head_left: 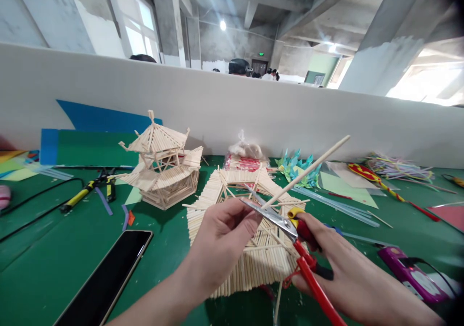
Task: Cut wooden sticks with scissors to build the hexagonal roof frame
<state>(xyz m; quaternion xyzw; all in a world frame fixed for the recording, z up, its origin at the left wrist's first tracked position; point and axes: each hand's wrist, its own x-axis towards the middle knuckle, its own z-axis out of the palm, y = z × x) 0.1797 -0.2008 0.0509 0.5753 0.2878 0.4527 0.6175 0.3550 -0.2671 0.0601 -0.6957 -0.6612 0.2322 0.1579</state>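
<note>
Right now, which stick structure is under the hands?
The wide stick structure in the middle; the other, the pagoda with the peaked roof, stands apart at left.

Short of the far edge of the table [170, 244], the left hand [224, 236] is pinching; the right hand [337, 258] is holding a partly hidden, apparently curled grip.

From my end, I see the phone [105, 275] lying on the table [170, 241] before the pavilion [165, 181], the stick structure [250, 273] to that pavilion's right, the bag [247, 150] behind the structure, and the paper sheets [350, 191] farther right.
</note>
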